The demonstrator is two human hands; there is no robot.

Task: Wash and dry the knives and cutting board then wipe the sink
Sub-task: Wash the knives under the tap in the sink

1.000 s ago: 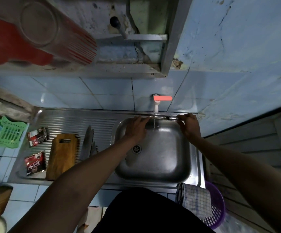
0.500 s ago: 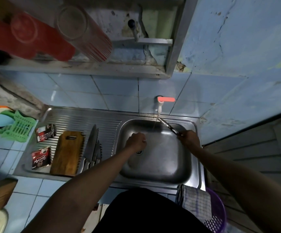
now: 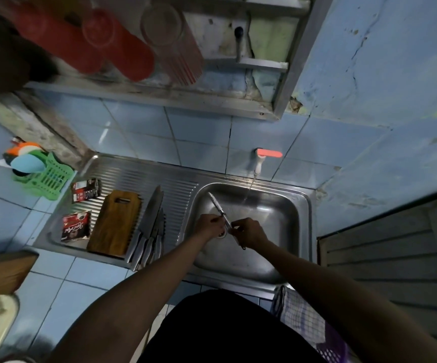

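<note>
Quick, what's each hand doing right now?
Left hand: pinching the small knife at its middle.
Right hand: gripping the knife's handle.

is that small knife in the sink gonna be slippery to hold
Probably: the knife looks all metal and sits near the running water. It is thin and likely light, so it could twist; both hands, left and right, grip it.

I see steel-grey sink (image 3: 303,205) | brown cutting board (image 3: 114,226) | silver knives (image 3: 150,226) | pink-handled white tap (image 3: 261,159) | green basket (image 3: 47,179) | red cups (image 3: 118,51) | pale blue tiles (image 3: 199,142) | checked towel (image 3: 301,310)
</note>
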